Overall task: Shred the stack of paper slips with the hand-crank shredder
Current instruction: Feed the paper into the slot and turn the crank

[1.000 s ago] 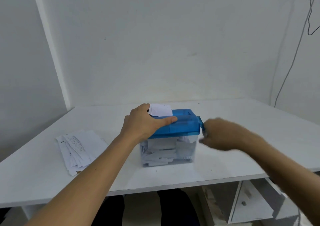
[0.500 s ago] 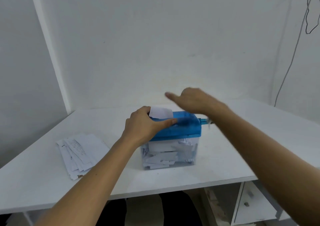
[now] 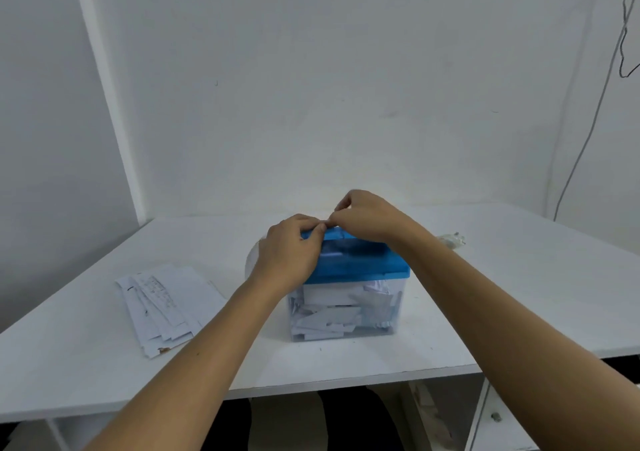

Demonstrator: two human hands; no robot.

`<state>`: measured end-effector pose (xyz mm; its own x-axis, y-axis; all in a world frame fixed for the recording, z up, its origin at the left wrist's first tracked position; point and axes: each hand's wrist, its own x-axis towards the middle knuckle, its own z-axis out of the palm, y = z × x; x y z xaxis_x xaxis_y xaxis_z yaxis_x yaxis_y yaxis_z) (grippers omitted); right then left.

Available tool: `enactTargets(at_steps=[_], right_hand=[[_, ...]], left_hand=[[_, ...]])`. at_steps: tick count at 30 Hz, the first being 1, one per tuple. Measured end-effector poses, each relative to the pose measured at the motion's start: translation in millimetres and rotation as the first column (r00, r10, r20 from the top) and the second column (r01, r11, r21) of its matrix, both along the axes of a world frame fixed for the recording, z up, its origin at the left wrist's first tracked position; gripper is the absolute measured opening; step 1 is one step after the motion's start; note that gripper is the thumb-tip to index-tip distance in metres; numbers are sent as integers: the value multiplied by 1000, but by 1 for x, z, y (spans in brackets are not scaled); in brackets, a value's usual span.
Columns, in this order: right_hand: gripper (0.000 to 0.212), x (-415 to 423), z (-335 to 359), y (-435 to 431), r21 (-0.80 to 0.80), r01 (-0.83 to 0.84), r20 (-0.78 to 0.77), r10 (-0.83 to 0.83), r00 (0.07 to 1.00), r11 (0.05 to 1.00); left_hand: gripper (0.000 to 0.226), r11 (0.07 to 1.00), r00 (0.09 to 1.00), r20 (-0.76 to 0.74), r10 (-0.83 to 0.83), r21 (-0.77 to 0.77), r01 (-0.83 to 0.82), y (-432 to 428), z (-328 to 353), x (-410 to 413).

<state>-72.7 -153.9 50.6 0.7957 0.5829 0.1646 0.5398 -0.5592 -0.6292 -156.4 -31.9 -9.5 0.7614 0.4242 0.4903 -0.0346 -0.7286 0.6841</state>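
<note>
Gripping the shredder (image 3: 360,260), left hand (image 3: 287,253); right hand (image 3: 367,215) curled, touching it.

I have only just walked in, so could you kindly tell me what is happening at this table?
A person is at a small hand-crank shredder on a white table. The left hand grips its blue lid, and the right hand meets it at the lid's back edge, fingers pinched; what they pinch is hidden. The clear bin holds cut paper, and a stack of paper slips lies to the left, not yet shredded.
</note>
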Motion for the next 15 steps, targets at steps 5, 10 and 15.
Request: enactTargets(at_steps=[5,10,15], right_hand=[[32,0,16,28,-83,-153,-143,140,980,985],[43,12,-7,40,-230,-96,29,105,994,969],[47,12,-11,39,-357,-90,108,137,985,930]], left_hand=[[28,1000,1000,-2,-6,-9,6,-2,3,-1],[33,878,984,172,-48,-463,124,23,4,-10],[34,975,956,-282,83,-175,-136,87,-28,-27]])
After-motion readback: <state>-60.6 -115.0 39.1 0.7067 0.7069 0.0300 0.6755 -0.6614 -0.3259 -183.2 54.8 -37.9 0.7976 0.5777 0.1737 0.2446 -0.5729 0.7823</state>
